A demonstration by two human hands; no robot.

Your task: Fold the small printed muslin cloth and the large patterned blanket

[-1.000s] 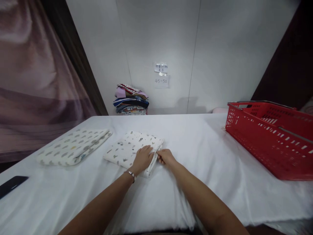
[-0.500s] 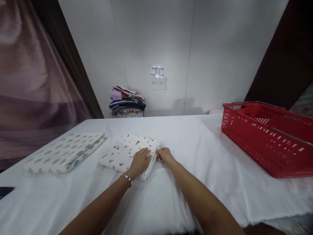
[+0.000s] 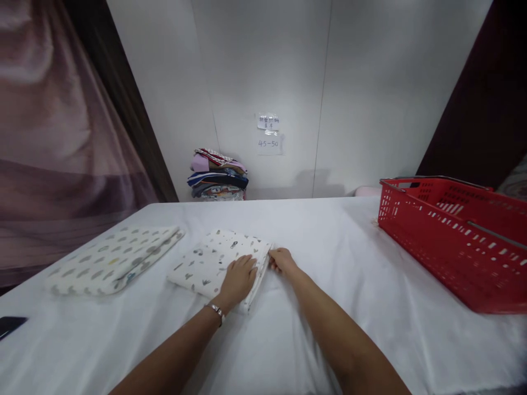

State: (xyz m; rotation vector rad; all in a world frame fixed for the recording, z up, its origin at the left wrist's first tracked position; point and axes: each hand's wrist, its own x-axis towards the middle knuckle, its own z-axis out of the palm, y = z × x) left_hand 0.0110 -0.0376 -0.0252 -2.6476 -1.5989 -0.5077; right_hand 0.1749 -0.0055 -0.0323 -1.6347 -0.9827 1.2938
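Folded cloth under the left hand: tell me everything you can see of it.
The folded cloth looks like soft white fabric with small scattered prints, mostly gray. It lies flat, slightly slanted, on the white tablecloth, layered edges showing along its right side. The left hand rests on its near right part; the right hand curls at its right edge, grip unclear.
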